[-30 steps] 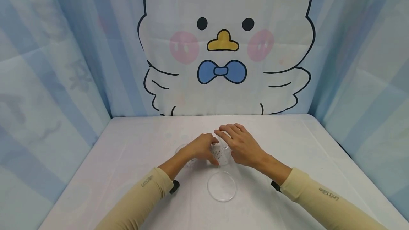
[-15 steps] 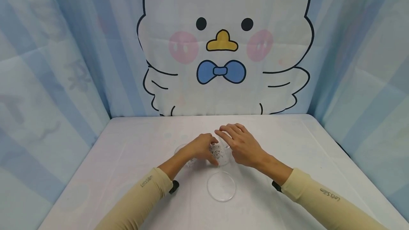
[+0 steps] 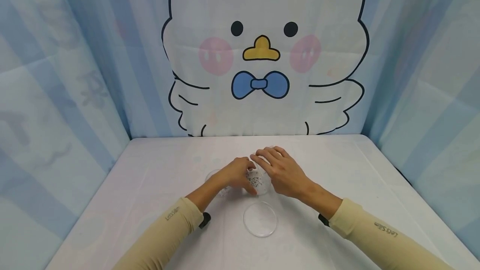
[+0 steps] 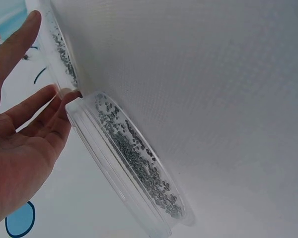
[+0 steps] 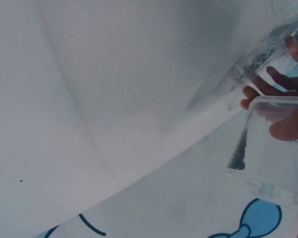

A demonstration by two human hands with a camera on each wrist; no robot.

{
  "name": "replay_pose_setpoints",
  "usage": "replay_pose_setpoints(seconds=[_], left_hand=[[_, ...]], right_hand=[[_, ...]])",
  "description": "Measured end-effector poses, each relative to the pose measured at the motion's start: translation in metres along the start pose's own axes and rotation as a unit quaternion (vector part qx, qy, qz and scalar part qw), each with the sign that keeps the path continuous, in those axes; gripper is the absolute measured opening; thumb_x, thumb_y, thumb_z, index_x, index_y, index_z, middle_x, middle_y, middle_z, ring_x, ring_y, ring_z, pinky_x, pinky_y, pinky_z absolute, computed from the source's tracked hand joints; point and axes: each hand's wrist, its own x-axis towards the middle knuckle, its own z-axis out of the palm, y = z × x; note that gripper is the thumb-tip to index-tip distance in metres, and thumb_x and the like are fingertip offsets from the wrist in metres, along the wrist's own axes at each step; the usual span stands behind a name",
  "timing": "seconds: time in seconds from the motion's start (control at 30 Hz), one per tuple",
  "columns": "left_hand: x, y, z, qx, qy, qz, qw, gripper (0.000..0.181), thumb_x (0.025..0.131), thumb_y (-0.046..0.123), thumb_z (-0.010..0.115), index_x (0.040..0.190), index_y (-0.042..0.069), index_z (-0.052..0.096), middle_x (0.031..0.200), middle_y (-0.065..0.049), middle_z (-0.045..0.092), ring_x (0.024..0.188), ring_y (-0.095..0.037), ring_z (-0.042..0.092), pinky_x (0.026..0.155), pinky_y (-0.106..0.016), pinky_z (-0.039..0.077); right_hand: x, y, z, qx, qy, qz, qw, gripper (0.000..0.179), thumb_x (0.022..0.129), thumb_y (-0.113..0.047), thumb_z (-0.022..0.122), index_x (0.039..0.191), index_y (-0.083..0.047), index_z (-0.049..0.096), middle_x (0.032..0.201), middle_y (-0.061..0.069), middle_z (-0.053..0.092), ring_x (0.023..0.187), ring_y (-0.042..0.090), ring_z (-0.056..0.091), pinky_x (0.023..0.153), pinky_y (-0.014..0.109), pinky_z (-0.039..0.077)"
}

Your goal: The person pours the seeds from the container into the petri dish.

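My left hand (image 3: 234, 174) holds a clear round petri dish (image 3: 256, 181) of dark grains, thumb at its near side and fingers at its far side. Above that dish, my right hand (image 3: 286, 174) grips a clear plastic box (image 5: 270, 153), tilted, with dark grains gathered along one side; the thumb presses its wall in the right wrist view. The head view mostly hides this box behind the fingers. Another petri dish (image 4: 134, 158) with dark grains stands beside the left hand, partly under the wrist in the head view.
A clear round lid or dish (image 3: 260, 219) lies on the white-covered table (image 3: 157, 220) in front of the hands. A few stray dark specks dot the cloth in the right wrist view. A printed curtain (image 3: 262, 111) hangs behind the table.
My right hand has shifted slightly to the left and down, over the dish. The left hand stays in place round it.
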Motion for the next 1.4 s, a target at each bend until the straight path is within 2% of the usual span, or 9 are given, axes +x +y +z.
replay_pose_setpoints(seconds=[0.53, 0.8, 1.4], left_hand=[[0.0016, -0.0042, 0.0014, -0.001, 0.002, 0.008, 1.0000, 0.080, 0.070, 0.027, 0.099, 0.136, 0.000, 0.065, 0.129, -0.016, 0.067, 0.118, -0.029, 0.065, 0.105, -0.040, 0.054], [0.0003, -0.0011, -0.0001, -0.001, 0.000, 0.004, 1.0000, 0.079, 0.070, 0.027, 0.099, 0.136, 0.000, 0.065, 0.128, -0.016, 0.067, 0.117, -0.030, 0.065, 0.105, -0.042, 0.054], [0.0032, -0.0050, 0.0020, 0.010, -0.003, 0.009, 0.9999, 0.081, 0.070, 0.030, 0.099, 0.137, 0.001, 0.065, 0.127, -0.014, 0.067, 0.116, -0.028, 0.065, 0.104, -0.041, 0.054]], right_hand=[[-0.0020, 0.0010, -0.0057, -0.015, 0.003, -0.003, 0.9999, 0.076, 0.070, -0.003, 0.086, 0.142, -0.012, 0.062, 0.136, 0.008, 0.064, 0.125, 0.028, 0.059, 0.110, 0.047, 0.047], [-0.0050, 0.0018, -0.0059, -0.016, -0.007, 0.002, 0.9998, 0.077, 0.070, -0.006, 0.088, 0.142, -0.012, 0.062, 0.136, 0.007, 0.064, 0.125, 0.027, 0.058, 0.111, 0.047, 0.047], [-0.0088, 0.0012, -0.0068, -0.015, -0.024, 0.002, 0.9996, 0.077, 0.069, -0.006, 0.090, 0.141, -0.012, 0.063, 0.136, 0.007, 0.064, 0.127, 0.028, 0.058, 0.113, 0.046, 0.046]])
